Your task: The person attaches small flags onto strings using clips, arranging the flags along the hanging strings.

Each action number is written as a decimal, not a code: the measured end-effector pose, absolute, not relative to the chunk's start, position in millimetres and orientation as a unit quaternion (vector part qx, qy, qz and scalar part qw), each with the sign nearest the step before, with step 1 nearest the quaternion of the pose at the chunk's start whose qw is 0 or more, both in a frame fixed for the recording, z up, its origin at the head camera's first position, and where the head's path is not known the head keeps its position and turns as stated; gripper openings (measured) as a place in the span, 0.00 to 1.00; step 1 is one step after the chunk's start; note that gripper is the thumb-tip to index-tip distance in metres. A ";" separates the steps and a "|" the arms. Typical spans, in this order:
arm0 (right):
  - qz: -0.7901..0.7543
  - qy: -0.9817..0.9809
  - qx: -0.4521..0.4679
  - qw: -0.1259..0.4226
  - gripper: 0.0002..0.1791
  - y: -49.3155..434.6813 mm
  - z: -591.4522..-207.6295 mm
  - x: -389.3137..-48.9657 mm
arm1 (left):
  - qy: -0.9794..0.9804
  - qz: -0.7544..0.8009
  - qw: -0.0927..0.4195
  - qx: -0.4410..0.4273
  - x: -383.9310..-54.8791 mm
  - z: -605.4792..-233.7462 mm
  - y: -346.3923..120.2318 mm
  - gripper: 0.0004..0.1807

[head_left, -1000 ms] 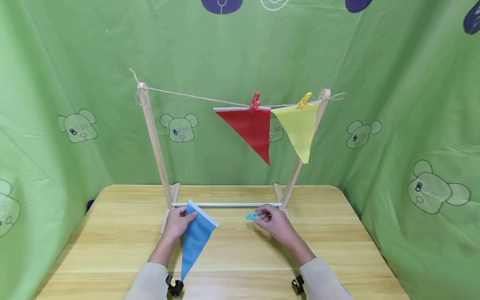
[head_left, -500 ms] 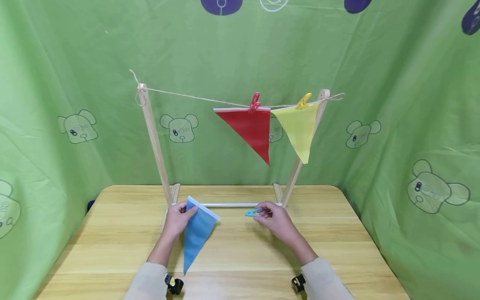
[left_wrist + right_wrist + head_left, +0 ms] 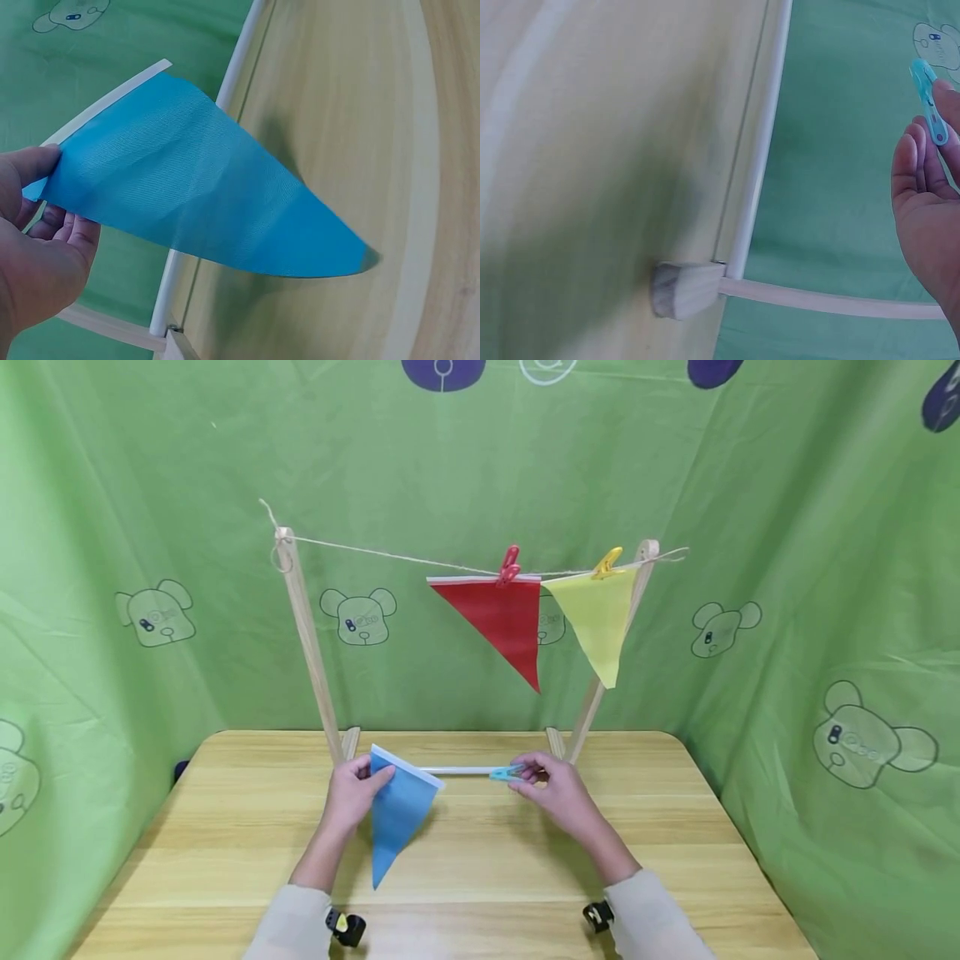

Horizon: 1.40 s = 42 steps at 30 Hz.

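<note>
My left hand [image 3: 352,795] pinches a blue triangular pennant [image 3: 402,810] near one end of its white top edge, and the point hangs down over the table. In the left wrist view the thumb lies on the front of the pennant [image 3: 187,172], with the fingers behind. Between thumb and fingers of my right hand [image 3: 557,789] is a light blue clothespin [image 3: 506,772], its nose toward the pennant. Seen from the right wrist, the clothespin [image 3: 928,101] stands clear of the tabletop. A red pennant [image 3: 506,622] and a yellow pennant [image 3: 598,618] hang on the string [image 3: 390,555].
A red clothespin [image 3: 509,565] and a yellow clothespin [image 3: 607,562] clip those pennants. Two wooden posts [image 3: 307,627] carry the string, joined low down by a white rod [image 3: 461,770]. The wooden table [image 3: 480,877] lies beneath, with green cloth [image 3: 450,468] around it.
Both hands have risen slightly, carrying the blue pennant and the light blue clothespin up with them. The pennants on the string stay where they were.
</note>
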State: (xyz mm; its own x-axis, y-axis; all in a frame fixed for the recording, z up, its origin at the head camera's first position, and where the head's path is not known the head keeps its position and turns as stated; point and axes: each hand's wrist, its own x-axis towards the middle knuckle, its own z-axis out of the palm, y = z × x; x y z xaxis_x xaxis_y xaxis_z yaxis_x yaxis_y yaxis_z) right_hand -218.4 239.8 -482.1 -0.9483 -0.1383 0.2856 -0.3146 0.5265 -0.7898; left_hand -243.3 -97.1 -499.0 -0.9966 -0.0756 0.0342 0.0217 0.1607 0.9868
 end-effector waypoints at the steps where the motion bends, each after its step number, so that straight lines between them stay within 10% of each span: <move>1: 0.468 -0.868 0.134 0.097 0.17 239.8 -479.8 -218.7 | -0.759 -0.650 0.037 0.020 -243.3 -498.2 -97.1 0.08; 42: 0.447 -0.857 0.200 0.159 0.15 234.2 -404.8 -222.7 | -0.736 -0.669 0.100 -0.007 -242.7 -451.3 -98.7 0.11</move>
State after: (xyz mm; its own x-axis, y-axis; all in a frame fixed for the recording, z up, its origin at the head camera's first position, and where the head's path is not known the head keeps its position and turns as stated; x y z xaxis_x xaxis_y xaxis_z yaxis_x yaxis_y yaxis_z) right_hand -222.7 234.2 -404.8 -0.8692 -0.2012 0.4516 -0.4855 0.5198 -0.7029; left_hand -242.7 -98.7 -451.3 -0.9798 -0.1242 0.1569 0.1442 0.1049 0.9840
